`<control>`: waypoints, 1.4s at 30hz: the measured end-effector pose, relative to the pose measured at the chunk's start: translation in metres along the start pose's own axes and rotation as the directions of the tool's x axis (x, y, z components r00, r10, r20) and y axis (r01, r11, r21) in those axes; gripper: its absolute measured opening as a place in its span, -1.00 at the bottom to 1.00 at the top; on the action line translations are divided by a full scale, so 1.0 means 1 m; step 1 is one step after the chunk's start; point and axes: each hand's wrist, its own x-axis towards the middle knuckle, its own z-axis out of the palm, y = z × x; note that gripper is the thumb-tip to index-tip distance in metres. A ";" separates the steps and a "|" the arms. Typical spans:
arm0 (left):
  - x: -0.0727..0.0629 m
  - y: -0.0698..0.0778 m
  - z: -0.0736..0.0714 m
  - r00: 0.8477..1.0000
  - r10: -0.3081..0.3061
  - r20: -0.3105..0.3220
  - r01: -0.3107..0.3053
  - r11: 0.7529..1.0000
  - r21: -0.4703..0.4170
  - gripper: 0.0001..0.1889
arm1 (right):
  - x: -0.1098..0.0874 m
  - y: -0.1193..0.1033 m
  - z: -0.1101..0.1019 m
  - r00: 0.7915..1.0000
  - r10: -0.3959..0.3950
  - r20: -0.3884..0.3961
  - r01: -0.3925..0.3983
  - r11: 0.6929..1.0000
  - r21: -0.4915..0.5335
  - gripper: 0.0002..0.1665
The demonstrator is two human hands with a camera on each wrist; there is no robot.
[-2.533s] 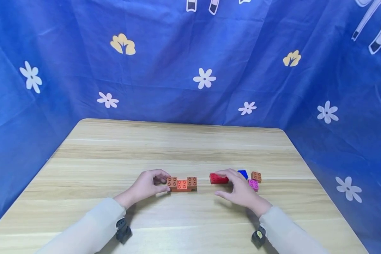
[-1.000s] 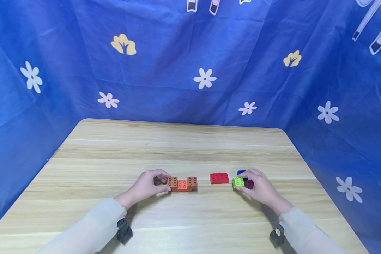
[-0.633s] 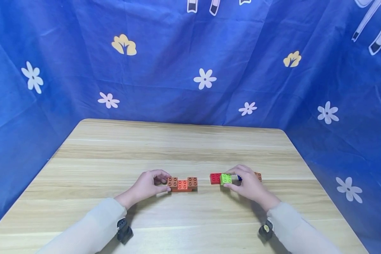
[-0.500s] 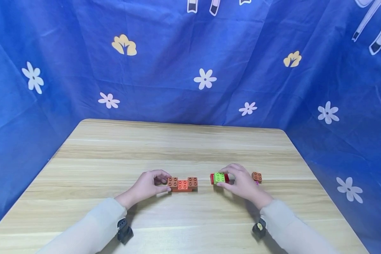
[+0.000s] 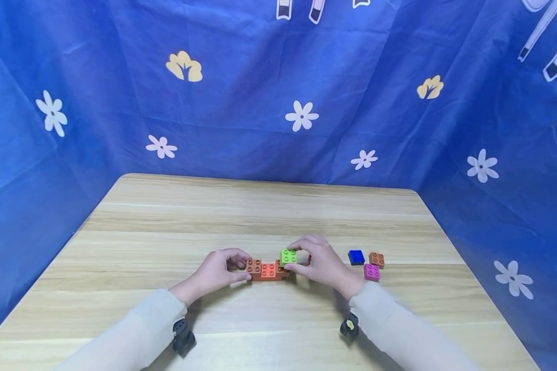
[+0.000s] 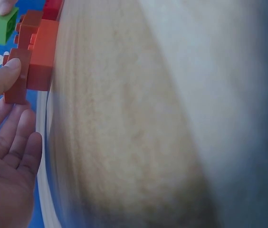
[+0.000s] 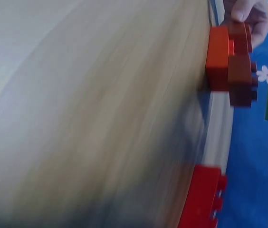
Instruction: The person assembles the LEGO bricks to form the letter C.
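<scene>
a small green brick (image 5: 288, 257) hangs just above the joined row

the right hand (image 5: 322, 262) grips the green brick between thumb and fingers, by 2 opposite sides. it is over the right brown brick (image 7: 241, 80); both wrist views show a narrow gap, so these 2 do not touch. the left hand (image 5: 215, 270) pinches the left brown brick (image 5: 254, 266) at its outer end. between and below the 2 brown bricks sits the orange brick (image 5: 268, 270), which carries them on the desk (image 5: 269, 216).

all these bricks are, i judge, of hard plastic: light, stiff and not fragile. the smooth walls can slip a little, so the best hold is on 2 flat opposite sides, leaving the 4 studs and the underside free. the row is probably light also and can slide easily, so a firm hold at its end is useful. because the right brown brick reaches past the orange brick, pressing on its outer edge could tip the row; pressure straight down, nearer to the middle, seems safer.
</scene>
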 end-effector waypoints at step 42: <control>0.000 0.000 0.000 0.999 0.041 0.014 -0.040 0.998 -0.050 -0.68 | 0.039 -0.041 0.040 0.994 -0.029 0.101 0.027 0.999 0.020 -0.57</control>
